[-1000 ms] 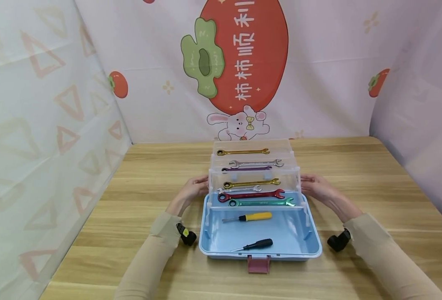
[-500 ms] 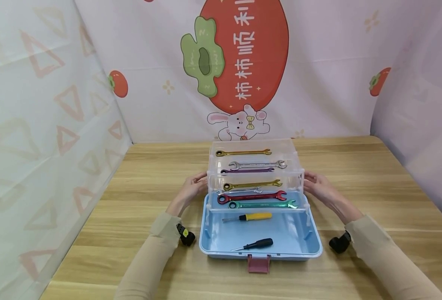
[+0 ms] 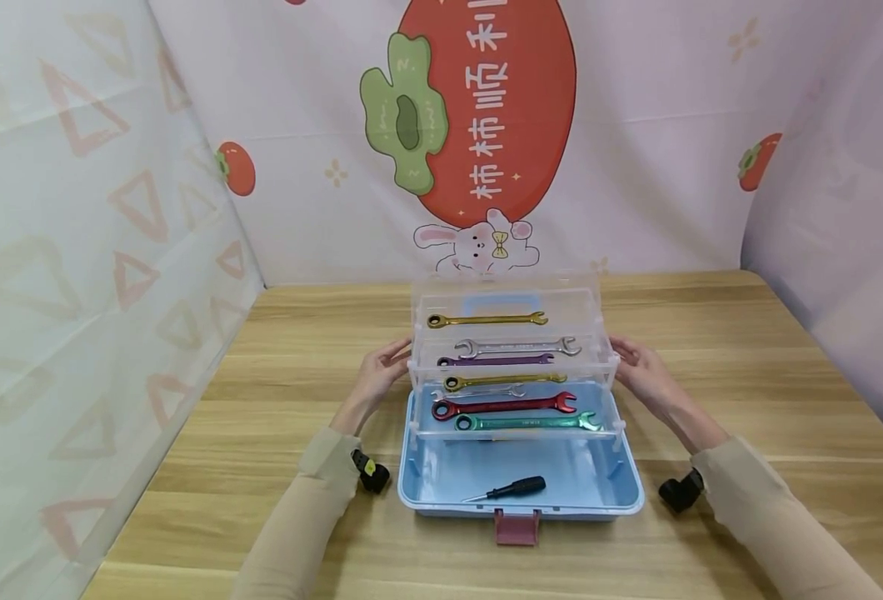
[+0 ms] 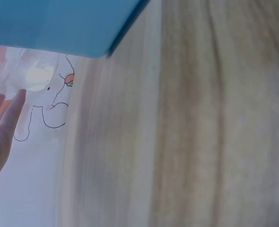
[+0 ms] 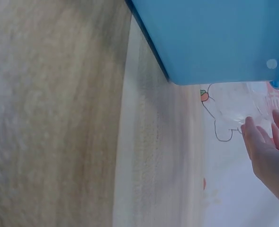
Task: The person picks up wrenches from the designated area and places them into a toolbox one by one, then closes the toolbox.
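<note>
A light blue toolbox (image 3: 516, 505) stands with its clear stepped trays (image 3: 516, 435) raised over its back half. In the trays lie several wrenches, among them a green one (image 3: 524, 422), a red one (image 3: 505, 406), a purple one (image 3: 494, 361) and a large silver one (image 3: 516, 347). My left hand (image 3: 374, 379) is at the trays' left side, fingers fairly straight, fingertips right at the clear plastic. Opposite it, my right hand (image 3: 647, 379) has its loosely bent fingers at the right side. A black-handled screwdriver (image 3: 516, 487) lies in the base; the yellow one is mostly hidden under the front tray.
The box's maroon latch (image 3: 516, 528) hangs down at the front. Under everything is a wood-grain table (image 3: 276, 400). A printed cloth backdrop (image 3: 651, 183) rises behind its far edge, with cloth on both sides as well.
The clear trays have swung forward and toward me with their wrenches, now covering the yellow screwdriver. A clear panel shows behind them. Both hands stay at the sides, the right shifted slightly outward.
</note>
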`<state>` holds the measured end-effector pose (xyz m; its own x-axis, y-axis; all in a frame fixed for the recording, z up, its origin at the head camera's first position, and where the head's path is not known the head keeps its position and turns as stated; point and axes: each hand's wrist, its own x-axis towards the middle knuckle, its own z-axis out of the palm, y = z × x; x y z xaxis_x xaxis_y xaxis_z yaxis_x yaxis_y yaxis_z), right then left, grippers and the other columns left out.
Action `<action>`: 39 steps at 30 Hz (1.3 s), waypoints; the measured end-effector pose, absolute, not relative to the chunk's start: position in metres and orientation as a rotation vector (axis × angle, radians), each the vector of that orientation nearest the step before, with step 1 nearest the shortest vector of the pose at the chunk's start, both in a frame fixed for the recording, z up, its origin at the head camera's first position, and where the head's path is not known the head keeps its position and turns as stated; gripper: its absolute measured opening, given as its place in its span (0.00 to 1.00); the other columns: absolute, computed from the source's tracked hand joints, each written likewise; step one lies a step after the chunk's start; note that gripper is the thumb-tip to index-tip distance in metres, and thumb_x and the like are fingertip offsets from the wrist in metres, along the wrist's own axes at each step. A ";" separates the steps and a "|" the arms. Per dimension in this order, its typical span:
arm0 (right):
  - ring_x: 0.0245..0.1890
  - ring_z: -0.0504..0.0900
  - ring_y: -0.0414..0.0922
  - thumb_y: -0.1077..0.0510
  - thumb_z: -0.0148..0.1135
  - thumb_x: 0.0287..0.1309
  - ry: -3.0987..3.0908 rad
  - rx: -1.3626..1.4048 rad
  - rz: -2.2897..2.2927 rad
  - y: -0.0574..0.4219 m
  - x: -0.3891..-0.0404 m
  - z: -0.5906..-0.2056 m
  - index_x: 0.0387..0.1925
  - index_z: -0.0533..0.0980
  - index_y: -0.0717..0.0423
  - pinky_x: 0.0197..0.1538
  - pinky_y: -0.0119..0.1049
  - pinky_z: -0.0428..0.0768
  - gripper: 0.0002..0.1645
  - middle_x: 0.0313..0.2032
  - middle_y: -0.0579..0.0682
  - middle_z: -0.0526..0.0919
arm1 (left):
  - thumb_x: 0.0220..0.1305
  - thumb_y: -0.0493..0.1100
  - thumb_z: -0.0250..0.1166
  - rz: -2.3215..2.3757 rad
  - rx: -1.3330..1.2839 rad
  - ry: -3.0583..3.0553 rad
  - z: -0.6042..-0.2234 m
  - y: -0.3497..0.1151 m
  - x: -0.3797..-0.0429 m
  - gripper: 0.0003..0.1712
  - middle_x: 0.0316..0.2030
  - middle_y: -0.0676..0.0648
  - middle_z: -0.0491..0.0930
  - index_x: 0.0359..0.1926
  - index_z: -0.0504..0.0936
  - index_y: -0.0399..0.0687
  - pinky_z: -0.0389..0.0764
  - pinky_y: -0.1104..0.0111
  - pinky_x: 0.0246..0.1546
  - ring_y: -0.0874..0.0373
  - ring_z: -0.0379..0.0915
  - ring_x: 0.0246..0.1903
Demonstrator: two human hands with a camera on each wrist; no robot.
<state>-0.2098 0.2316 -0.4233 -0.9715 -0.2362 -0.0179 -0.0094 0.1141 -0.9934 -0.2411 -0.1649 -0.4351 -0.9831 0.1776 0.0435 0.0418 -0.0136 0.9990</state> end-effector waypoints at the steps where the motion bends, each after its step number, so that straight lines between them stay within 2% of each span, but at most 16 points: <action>1: 0.61 0.57 0.52 0.63 0.44 0.63 2.216 -0.256 -1.977 0.231 -0.210 -0.424 0.61 0.43 0.76 0.48 0.18 0.67 0.34 0.62 0.72 0.47 | 0.56 0.27 0.54 2.176 0.245 2.139 -0.435 -0.165 -0.241 0.25 0.59 0.35 0.62 0.57 0.64 0.29 0.67 0.63 0.53 0.43 0.61 0.56; 3: 0.60 0.61 0.49 0.61 0.46 0.62 2.217 -0.269 -2.013 0.230 -0.208 -0.425 0.61 0.45 0.76 0.47 0.19 0.68 0.34 0.62 0.72 0.48 | 0.56 0.26 0.54 2.201 0.264 2.149 -0.434 -0.166 -0.240 0.25 0.58 0.34 0.63 0.56 0.64 0.28 0.67 0.62 0.52 0.42 0.62 0.55; 5: 0.54 0.67 0.39 0.60 0.48 0.62 2.201 -0.284 -2.059 0.229 -0.207 -0.425 0.60 0.49 0.74 0.47 0.20 0.69 0.33 0.61 0.68 0.54 | 0.55 0.26 0.55 2.216 0.276 2.165 -0.433 -0.166 -0.239 0.24 0.56 0.33 0.64 0.55 0.65 0.27 0.68 0.63 0.52 0.42 0.63 0.55; 8: 0.45 0.70 0.26 0.58 0.51 0.60 2.153 -0.291 -2.135 0.228 -0.204 -0.425 0.56 0.60 0.62 0.45 0.21 0.71 0.24 0.54 0.52 0.66 | 0.55 0.26 0.55 2.233 0.293 2.186 -0.432 -0.166 -0.237 0.23 0.55 0.33 0.66 0.54 0.67 0.27 0.68 0.64 0.51 0.44 0.65 0.54; 11: 0.44 0.71 0.25 0.59 0.51 0.60 2.114 -0.308 -2.193 0.228 -0.202 -0.425 0.48 0.66 0.47 0.43 0.22 0.73 0.14 0.46 0.35 0.70 | 0.54 0.24 0.56 2.266 0.300 2.190 -0.431 -0.166 -0.235 0.23 0.53 0.32 0.67 0.53 0.67 0.26 0.69 0.66 0.50 0.47 0.68 0.52; 13: 0.44 0.72 0.26 0.63 0.52 0.59 2.066 -0.327 -2.250 0.227 -0.201 -0.424 0.45 0.67 0.44 0.42 0.22 0.73 0.14 0.43 0.32 0.72 | 0.53 0.24 0.56 2.285 0.301 2.196 -0.430 -0.166 -0.233 0.22 0.52 0.32 0.68 0.52 0.68 0.25 0.70 0.67 0.49 0.51 0.70 0.50; 18: 0.43 0.73 0.26 0.68 0.53 0.56 2.052 -0.353 -2.323 0.227 -0.198 -0.423 0.42 0.71 0.43 0.42 0.21 0.73 0.18 0.41 0.31 0.76 | 0.52 0.25 0.58 2.306 0.274 2.212 -0.426 -0.165 -0.229 0.22 0.50 0.32 0.70 0.50 0.70 0.26 0.72 0.69 0.47 0.61 0.74 0.44; 21: 0.43 0.73 0.26 0.67 0.54 0.55 2.107 -0.328 -2.316 0.227 -0.196 -0.421 0.41 0.73 0.42 0.42 0.20 0.72 0.17 0.41 0.31 0.76 | 0.52 0.27 0.59 2.280 0.270 2.245 -0.423 -0.165 -0.225 0.21 0.49 0.33 0.71 0.50 0.71 0.27 0.73 0.69 0.46 0.64 0.75 0.42; 24: 0.43 0.72 0.25 0.62 0.55 0.56 2.207 -0.260 -2.224 0.227 -0.193 -0.418 0.43 0.72 0.43 0.43 0.20 0.72 0.14 0.41 0.30 0.75 | 0.53 0.27 0.59 2.251 0.281 2.272 -0.420 -0.166 -0.221 0.20 0.48 0.32 0.71 0.49 0.71 0.27 0.73 0.70 0.45 0.66 0.75 0.41; 28: 0.43 0.72 0.25 0.61 0.50 0.60 2.209 -0.225 -2.213 0.224 -0.186 -0.411 0.44 0.70 0.46 0.44 0.20 0.71 0.11 0.42 0.32 0.74 | 0.56 0.27 0.56 2.264 0.315 2.212 -0.418 -0.168 -0.215 0.19 0.50 0.30 0.69 0.50 0.69 0.24 0.73 0.70 0.46 0.67 0.75 0.40; 32: 0.43 0.75 0.29 0.63 0.44 0.62 1.914 -0.277 -2.467 0.221 -0.178 -0.405 0.41 0.73 0.51 0.44 0.21 0.72 0.11 0.40 0.36 0.76 | 0.62 0.30 0.48 2.323 0.352 2.075 -0.412 -0.169 -0.208 0.19 0.52 0.27 0.65 0.52 0.65 0.20 0.71 0.68 0.49 0.62 0.75 0.43; 35: 0.42 0.77 0.34 0.62 0.41 0.64 1.651 -0.342 -2.614 0.219 -0.172 -0.400 0.38 0.75 0.55 0.45 0.24 0.73 0.14 0.39 0.41 0.80 | 0.66 0.41 0.47 2.314 0.362 2.053 -0.406 -0.168 -0.201 0.24 0.52 0.27 0.64 0.52 0.64 0.19 0.68 0.66 0.51 0.52 0.71 0.49; 39: 0.45 0.76 0.36 0.56 0.34 0.67 1.569 -0.452 -2.599 0.219 -0.166 -0.392 0.41 0.76 0.53 0.47 0.24 0.72 0.20 0.41 0.45 0.80 | 0.66 0.55 0.43 2.248 0.384 2.098 -0.395 -0.166 -0.192 0.36 0.53 0.28 0.65 0.52 0.64 0.20 0.66 0.64 0.53 0.42 0.64 0.54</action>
<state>-0.1659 0.2192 -0.3917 -0.9541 -0.2114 0.2122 -0.0894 -0.4753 -0.8753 -0.1922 -0.1664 -0.3955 -0.9684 0.1986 0.1507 0.1366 -0.0831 0.9871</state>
